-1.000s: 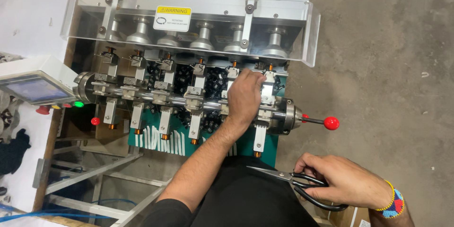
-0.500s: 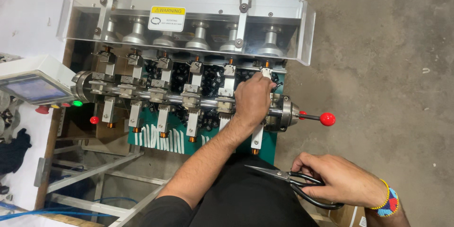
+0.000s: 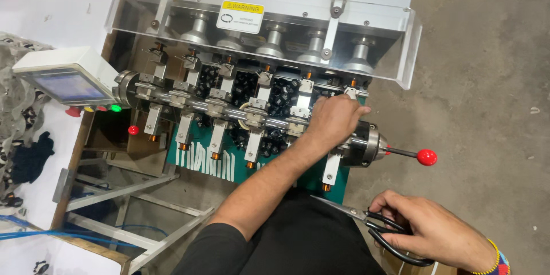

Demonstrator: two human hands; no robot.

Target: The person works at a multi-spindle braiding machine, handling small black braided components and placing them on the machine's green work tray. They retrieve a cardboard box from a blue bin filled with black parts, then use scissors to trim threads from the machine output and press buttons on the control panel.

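A multi-station winding machine (image 3: 246, 109) stands in front of me, with a steel shaft (image 3: 189, 102) carrying several clamp arms and small copper coils. My left hand (image 3: 335, 120) reaches over the shaft's right end and rests on the rightmost station, fingers curled down on it; what the fingers pinch is hidden. My right hand (image 3: 427, 232) is low at the right, shut on a pair of black-handled scissors (image 3: 372, 226) whose blades point left. A lever with a red ball (image 3: 426, 157) sticks out to the right, just past my left hand.
A clear plastic guard (image 3: 263, 11) with a yellow sticker covers the upper spindles. A white control box with a screen (image 3: 63, 77), a green lamp and red buttons sits at the left. Grey metal frame bars (image 3: 114, 189) run below. Concrete floor lies to the right.
My left hand has shifted right along the shaft to the last station. The right hand stays low holding the scissors. The view has moved slightly.
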